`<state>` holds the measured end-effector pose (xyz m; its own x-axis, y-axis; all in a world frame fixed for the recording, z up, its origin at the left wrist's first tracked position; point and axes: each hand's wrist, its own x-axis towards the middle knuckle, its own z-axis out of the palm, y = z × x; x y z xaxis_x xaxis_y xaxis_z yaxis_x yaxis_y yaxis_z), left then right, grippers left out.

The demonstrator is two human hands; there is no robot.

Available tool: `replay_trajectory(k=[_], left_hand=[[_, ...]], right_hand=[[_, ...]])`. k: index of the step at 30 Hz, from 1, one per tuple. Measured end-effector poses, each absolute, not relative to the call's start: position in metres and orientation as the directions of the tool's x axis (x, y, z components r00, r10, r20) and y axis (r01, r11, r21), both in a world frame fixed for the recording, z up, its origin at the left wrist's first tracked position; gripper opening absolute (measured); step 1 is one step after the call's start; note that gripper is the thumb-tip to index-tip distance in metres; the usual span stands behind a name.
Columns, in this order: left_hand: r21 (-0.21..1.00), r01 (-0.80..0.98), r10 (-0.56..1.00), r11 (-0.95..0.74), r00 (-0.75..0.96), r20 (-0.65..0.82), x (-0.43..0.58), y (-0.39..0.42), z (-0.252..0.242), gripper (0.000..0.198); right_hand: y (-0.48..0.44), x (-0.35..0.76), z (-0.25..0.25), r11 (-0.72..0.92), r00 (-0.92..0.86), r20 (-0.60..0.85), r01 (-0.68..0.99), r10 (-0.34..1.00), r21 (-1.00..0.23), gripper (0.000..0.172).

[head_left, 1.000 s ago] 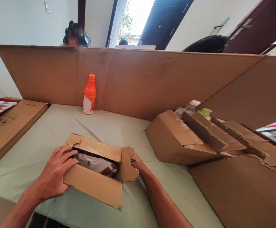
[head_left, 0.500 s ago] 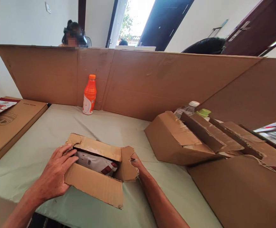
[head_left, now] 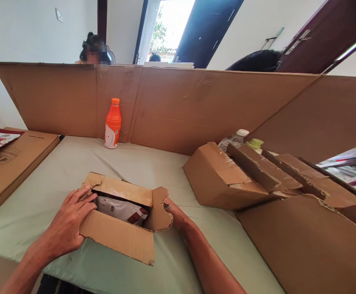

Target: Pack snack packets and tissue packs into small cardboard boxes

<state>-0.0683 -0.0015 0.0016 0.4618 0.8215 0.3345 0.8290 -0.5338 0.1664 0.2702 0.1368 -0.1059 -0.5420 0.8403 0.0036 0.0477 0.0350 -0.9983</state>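
A small open cardboard box [head_left: 119, 239] sits on the pale green tablecloth in front of me. A white and dark red pouch [head_left: 121, 209] lies inside it. My left hand [head_left: 67, 222] presses against the box's left side, fingers curled over its left flap. My right hand [head_left: 176, 214] is at the box's right side, behind the torn right flap; most of its fingers are hidden by the flap.
An orange bottle [head_left: 113, 123] stands by a tall cardboard wall [head_left: 180, 106] at the back. Larger torn boxes [head_left: 227, 177] with two bottle caps [head_left: 248, 139] lie right. A flat carton [head_left: 9, 163] with a packet lies left. A person sits beyond the wall.
Both hands and the box stay almost as they were; the view has shifted slightly, and the left fingers have settled a little further along the flap.
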Motion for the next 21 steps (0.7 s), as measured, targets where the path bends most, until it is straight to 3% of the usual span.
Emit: replay_trajectory(k=[5,10,13,21], left_hand=[[0.151,0.826,0.826,-0.543,0.495,0.269,-0.076,-0.004,0.006,0.068],[0.161,0.812,0.820,-0.560,0.517,0.245,-0.085,-0.015,0.016,0.059],[0.165,0.814,0.824,-0.557,0.519,0.227,-0.093,-0.024,0.020,0.053],[0.171,0.828,0.836,-0.534,0.487,0.254,-0.103,-0.041,0.019,0.053]], right_hand=[[0.138,0.279,-0.118,0.036,-0.586,0.018,0.019,0.810,-0.999,0.046],[0.137,0.284,-0.118,0.039,-0.603,0.005,0.044,0.798,-0.998,0.047],[0.137,0.278,-0.117,0.066,-0.581,-0.035,0.151,0.813,-0.986,0.047],[0.135,0.254,-0.119,0.144,-0.544,-0.032,0.278,0.839,-0.950,0.048]])
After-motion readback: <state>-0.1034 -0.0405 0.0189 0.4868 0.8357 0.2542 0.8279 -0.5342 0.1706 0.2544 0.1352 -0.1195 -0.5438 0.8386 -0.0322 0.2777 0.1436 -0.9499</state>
